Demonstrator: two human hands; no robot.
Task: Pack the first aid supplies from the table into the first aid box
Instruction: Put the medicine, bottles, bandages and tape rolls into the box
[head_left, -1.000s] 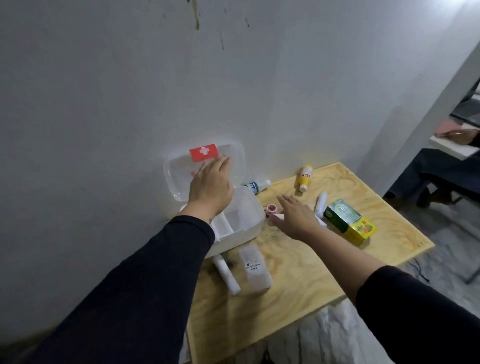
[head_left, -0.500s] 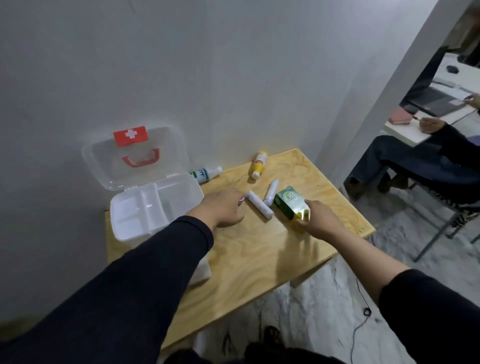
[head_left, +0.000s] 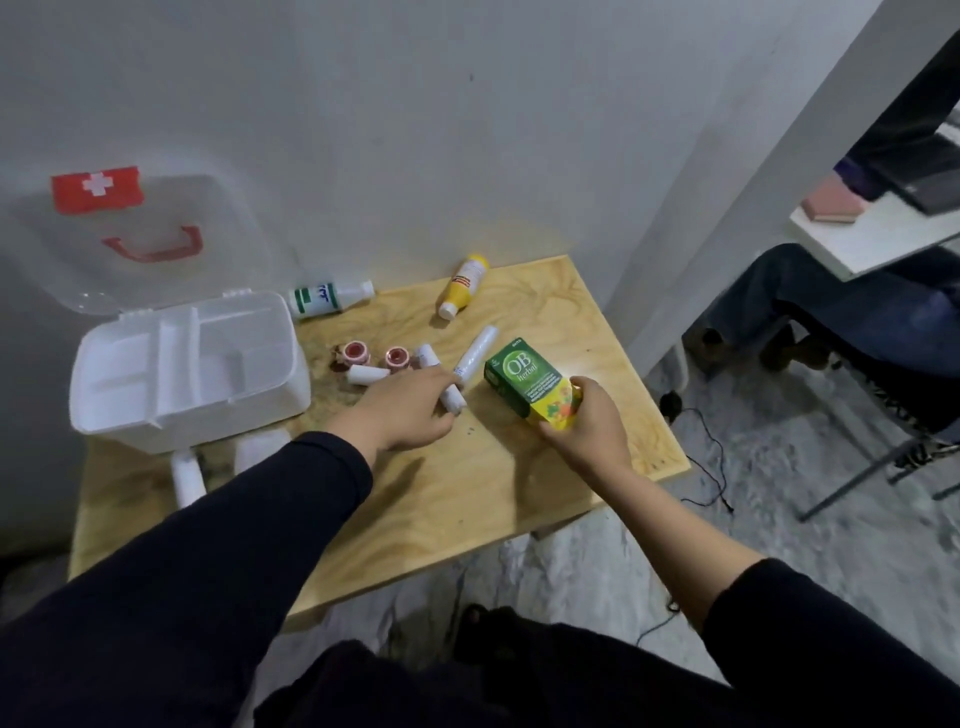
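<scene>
Right of the open, empty first aid box (head_left: 182, 364), your right hand (head_left: 587, 426) clamps the green carton (head_left: 524, 382) while your left hand (head_left: 410, 408) pinches a white roll (head_left: 451, 399): loose neighbours may roll off the table (head_left: 467, 493).

A plain indoor workroom or office, sparsely furnished. A small plywood table (head_left: 467, 499) stands pushed against a bare, scuffed white wall (head_left: 415, 130). The floor (head_left: 805, 561) is grey and marbled, with a thin black cable (head_left: 711, 467) trailing across it. Past a white pillar (head_left: 727, 208), a seated person (head_left: 841, 306) works at a white desk (head_left: 872, 234) holding a laptop (head_left: 930, 182) and a pink notebook (head_left: 831, 208).
</scene>
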